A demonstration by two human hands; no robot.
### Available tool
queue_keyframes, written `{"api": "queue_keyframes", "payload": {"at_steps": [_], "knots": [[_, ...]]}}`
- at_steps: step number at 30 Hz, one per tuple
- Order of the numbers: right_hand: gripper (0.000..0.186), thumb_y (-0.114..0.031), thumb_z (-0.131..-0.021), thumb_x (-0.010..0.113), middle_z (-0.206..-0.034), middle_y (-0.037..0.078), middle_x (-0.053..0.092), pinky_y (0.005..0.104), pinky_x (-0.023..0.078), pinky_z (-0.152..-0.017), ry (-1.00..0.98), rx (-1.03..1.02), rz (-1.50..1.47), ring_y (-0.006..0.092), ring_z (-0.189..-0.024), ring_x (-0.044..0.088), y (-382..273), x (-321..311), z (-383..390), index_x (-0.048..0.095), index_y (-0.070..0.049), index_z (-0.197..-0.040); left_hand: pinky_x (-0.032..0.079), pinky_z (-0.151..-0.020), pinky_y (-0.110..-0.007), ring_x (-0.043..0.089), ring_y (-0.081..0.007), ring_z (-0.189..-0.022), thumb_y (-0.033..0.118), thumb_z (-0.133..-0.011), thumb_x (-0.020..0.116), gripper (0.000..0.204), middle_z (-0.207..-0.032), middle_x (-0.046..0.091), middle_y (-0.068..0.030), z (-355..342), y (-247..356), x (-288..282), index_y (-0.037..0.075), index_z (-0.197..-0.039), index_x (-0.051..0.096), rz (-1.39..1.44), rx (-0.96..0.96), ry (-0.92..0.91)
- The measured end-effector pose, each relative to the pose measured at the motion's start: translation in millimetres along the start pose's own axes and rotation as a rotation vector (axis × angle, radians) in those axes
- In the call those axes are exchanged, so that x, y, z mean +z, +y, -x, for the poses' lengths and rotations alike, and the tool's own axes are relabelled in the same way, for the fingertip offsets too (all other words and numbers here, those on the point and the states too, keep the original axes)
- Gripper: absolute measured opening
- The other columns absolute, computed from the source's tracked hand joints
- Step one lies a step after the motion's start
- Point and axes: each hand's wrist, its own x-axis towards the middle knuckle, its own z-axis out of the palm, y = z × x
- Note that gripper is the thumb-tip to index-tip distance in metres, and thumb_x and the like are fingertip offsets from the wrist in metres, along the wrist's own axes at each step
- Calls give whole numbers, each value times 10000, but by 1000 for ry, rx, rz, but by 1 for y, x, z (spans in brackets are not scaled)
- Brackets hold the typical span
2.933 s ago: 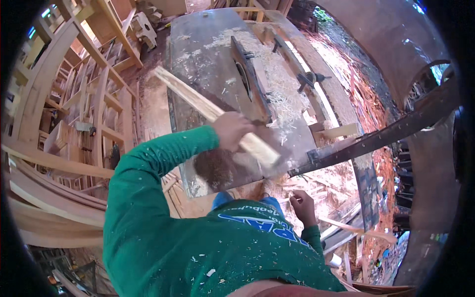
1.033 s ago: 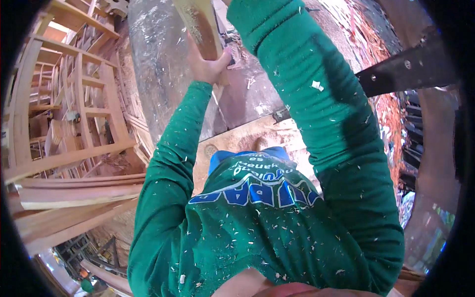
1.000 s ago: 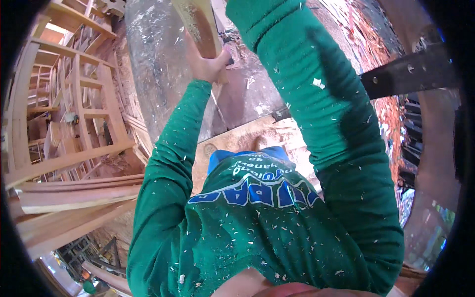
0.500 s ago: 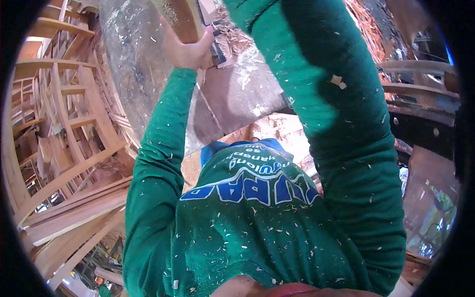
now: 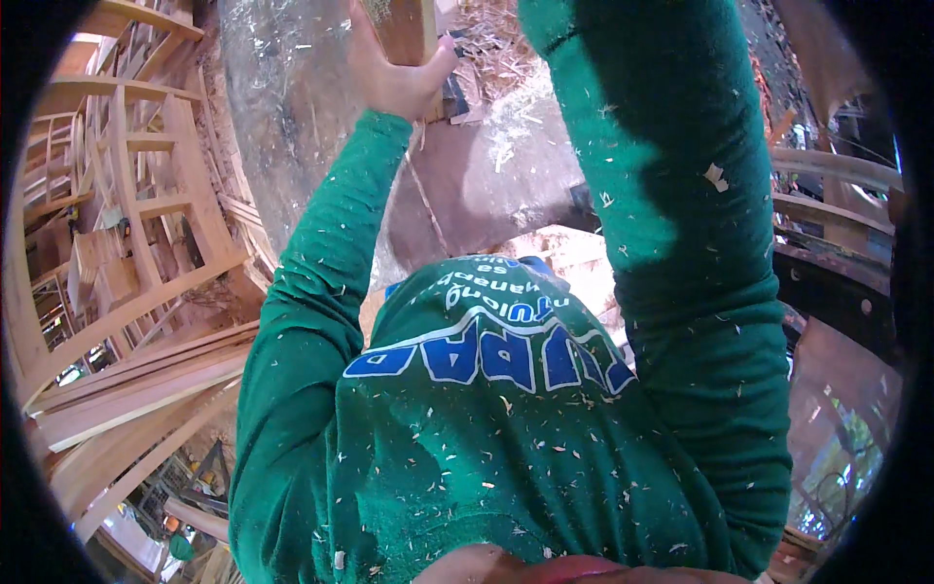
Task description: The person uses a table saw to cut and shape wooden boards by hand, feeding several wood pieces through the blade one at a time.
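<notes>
My left hand (image 5: 401, 86) is closed round the near end of a piece of wood (image 5: 404, 37) at the top of the view. Its thumb lies along the right side and its fingers along the left. The wood's far part is cut off by the upper edge. Just right of the hand, a small dark block or fitting (image 5: 453, 99) rests on the worn bench top (image 5: 467, 185). My right arm, in a green sleeve (image 5: 671, 195), stretches up past the top edge, so my right hand is out of view.
Curled wood shavings (image 5: 491, 44) lie on the bench beyond my left hand. Wooden frames (image 5: 146, 195) stack up on the left, with long boards (image 5: 146, 380) below them. A dark metal beam (image 5: 837, 282) runs at the right beside curved wooden strips (image 5: 837, 170).
In the picture, my left hand and the piece of wood have shifted right and slightly up. My right sleeve also sits farther right. The left grip looks the same.
</notes>
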Motion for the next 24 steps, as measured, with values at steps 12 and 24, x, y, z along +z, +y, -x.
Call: {"api": "queue_keyframes", "payload": {"at_steps": [12, 24], "knots": [[571, -131, -722, 760, -1067, 315, 691, 409, 587, -831, -1, 6, 17, 371, -930, 720, 2, 3, 0, 543, 173, -1154, 522, -972, -409, 677, -277, -1072, 235, -675, 873, 762, -1189, 689, -158, -7, -2, -4, -36, -1312, 555, -85, 7, 23], [584, -130, -720, 764, -1076, 314, 690, 409, 583, -841, -6, 21, 36, 370, -941, 716, 12, 8, -6, 537, 171, -1167, 519, -987, -420, 679, -284, -1115, 246, -721, 873, 753, -1196, 697, -188, -27, 9, 1, -27, -1349, 559, 18, -81, -9]]}}
